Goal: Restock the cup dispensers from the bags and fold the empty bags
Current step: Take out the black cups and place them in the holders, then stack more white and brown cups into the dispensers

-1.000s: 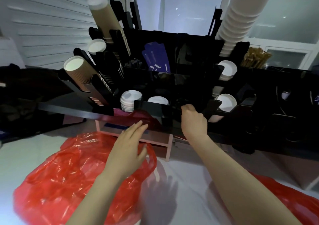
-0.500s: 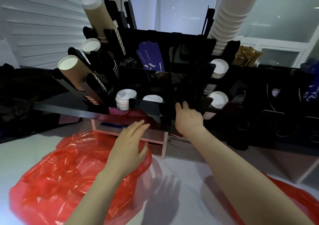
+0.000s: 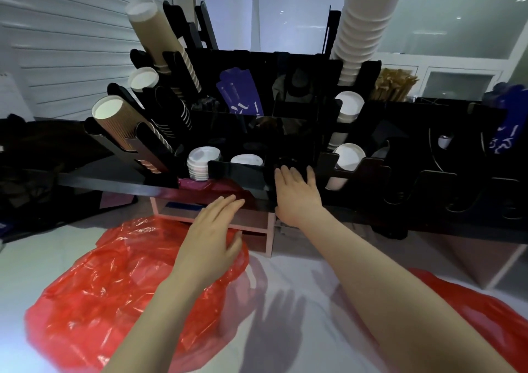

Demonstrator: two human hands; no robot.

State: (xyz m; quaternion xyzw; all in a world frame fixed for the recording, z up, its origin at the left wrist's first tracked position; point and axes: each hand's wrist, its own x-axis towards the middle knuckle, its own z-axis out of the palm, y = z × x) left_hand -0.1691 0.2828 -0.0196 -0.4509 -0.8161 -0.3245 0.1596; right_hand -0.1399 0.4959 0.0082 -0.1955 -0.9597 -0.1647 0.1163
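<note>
I log: R hand (image 3: 297,192), curled at cup dispenser rack (image 3: 237,172) near-centre slot 1 s ago, now fingers spread, holding nothing; L hand (image 3: 211,235) straight-fingered, empty, over crumpled red bag (image 3: 114,281) near-left; restock prob. done, folding next.

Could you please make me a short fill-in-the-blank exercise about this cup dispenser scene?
The crumpled bag beneath the left hand is ____.
The right hand reaches the dispenser, whose panels are ____.
The tallest white cup stack rises on the dispenser's ____ side.
Missing words: red, black, right.
</note>
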